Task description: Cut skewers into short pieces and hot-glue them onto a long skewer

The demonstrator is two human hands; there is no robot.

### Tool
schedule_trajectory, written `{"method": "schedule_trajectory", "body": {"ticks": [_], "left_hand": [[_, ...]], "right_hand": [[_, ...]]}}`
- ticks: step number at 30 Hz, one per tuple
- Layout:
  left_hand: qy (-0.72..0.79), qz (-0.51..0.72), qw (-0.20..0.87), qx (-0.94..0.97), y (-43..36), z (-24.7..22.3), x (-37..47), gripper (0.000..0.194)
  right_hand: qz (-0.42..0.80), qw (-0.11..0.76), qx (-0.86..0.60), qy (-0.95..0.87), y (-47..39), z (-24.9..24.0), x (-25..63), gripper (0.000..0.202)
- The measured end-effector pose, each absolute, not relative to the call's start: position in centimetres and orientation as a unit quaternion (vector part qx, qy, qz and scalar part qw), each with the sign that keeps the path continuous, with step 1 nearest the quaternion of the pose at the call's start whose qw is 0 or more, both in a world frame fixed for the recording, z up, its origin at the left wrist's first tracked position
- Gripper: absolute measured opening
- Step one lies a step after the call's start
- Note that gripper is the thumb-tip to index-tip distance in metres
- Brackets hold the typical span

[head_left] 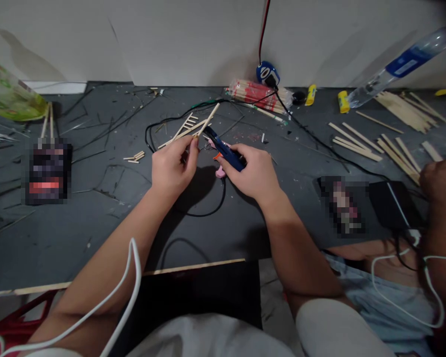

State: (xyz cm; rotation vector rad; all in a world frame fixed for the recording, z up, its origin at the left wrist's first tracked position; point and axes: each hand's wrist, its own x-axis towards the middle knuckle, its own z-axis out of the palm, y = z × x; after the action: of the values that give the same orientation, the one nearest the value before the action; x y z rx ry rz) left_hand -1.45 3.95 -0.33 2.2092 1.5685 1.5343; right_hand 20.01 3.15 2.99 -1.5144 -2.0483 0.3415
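My left hand pinches a thin wooden stick between thumb and fingertips; the stick slants up to the right. Around a dark blue plier-like hand tool my right hand is closed. The tool's dark narrow end points at the stick, near the left fingertips; whether they touch I cannot tell. Below the tool shows a pink object with a black cord, partly hidden, and a bit of orange. Just behind my left hand lies a small ladder-like frame of sticks. Several short cut sticks lie to the left.
A red-and-clear pack of sticks lies by the wall near a blue round socket. A plastic bottle leans at right, above loose wooden sticks. Phones lie on both sides. Another person's hand rests at right.
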Motion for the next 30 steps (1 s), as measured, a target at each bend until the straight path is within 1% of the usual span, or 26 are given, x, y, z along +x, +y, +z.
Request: {"method": "schedule_trajectory", "body": {"ticks": [6, 12, 19, 23, 28, 30], "left_hand": [[0.510, 0.485, 0.030, 0.710, 4.08, -0.38, -1.69, 0.033], [0.520, 0.473, 0.010, 0.711, 4.02, -0.33, -1.92, 0.036], [0.522, 0.477, 0.035, 0.706, 4.14, -0.35, -1.95, 0.033], [0.523, 0.463, 0.014, 0.716, 4.10, -0.26, -1.87, 0.034], [0.526, 0.442, 0.005, 0.727, 4.01, -0.16, -1.82, 0.034], [0.525, 0.431, -0.015, 0.734, 3.98, -0.17, -1.89, 0.034]], "right_hand": [[0.129, 0.279, -0.560, -0.769, 3.11, 2.99, 19.78, 0.034], [0.139, 0.274, -0.559, -0.770, 3.08, 2.75, 19.55, 0.038], [0.141, 0.268, -0.562, -0.769, 3.13, 2.68, 19.45, 0.042], [0.152, 0.274, -0.559, -0.767, 3.13, 2.63, 19.38, 0.043], [0.149, 0.265, -0.557, -0.773, 3.10, 2.46, 19.38, 0.045], [0.151, 0.260, -0.557, -0.774, 3.08, 2.42, 19.39, 0.045]]}}
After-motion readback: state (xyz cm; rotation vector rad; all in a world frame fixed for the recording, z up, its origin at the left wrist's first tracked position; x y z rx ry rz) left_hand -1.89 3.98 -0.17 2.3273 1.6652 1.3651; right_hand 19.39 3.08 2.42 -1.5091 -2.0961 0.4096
